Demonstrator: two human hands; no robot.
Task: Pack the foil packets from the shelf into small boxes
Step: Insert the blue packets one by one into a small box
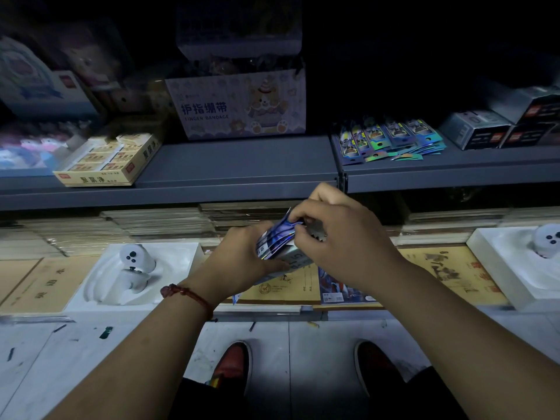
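Head view: the left hand (242, 262) grips a small box (298, 259) with the foil packets (277, 237) bundled at its mouth. Their long axis runs from 7 to 1 o'clock, tops toward 1. The right hand (342, 237), at 3 o'clock of them, pinches those tops. The shelf packets (391, 140) lie well apart at 1 o'clock.

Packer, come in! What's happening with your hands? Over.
Left hand holds small box. Right hand pinches foil packets sticking from it. More packets on shelf. Nothing blocking.
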